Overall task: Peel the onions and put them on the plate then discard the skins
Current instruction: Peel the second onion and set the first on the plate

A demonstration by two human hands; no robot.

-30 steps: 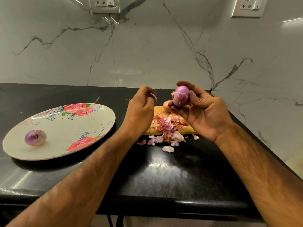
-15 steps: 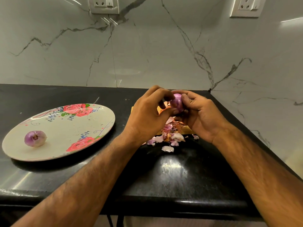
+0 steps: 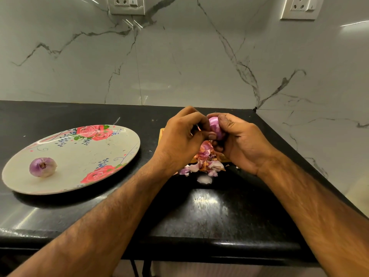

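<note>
Spanning the whole back and right side of the room, a white marble wall with grey veins (image 3: pixel 179 66) meets in a corner behind the hands. Below it runs a glossy black stone countertop (image 3: pixel 199 212), speckled and catching a patch of light near its front edge. On its left part lies a large oval cream plate printed with red roses (image 3: pixel 85 154).

Both bare forearms reach in from the front. The left hand (image 3: pixel 179 140) and the right hand (image 3: pixel 243 142) meet above the counter's far right part, each with fingers curled around a small purple onion with glossy skin (image 3: pixel 215 126). The right hand cups it from the side and the left thumb presses on its lower left.

Two white wall sockets (image 3: pixel 126 5) (image 3: pixel 301 7) sit at the top edge. Just beneath the hands a heap of pink and orange onion skins (image 3: pixel 205 160) covers a light wooden board (image 3: pixel 161 133), mostly hidden. A peeled purple onion (image 3: pixel 42 167) rests on the plate's left end, well apart from the hands. One pale loose skin scrap (image 3: pixel 204 179) lies on the counter just in front of the heap
</note>
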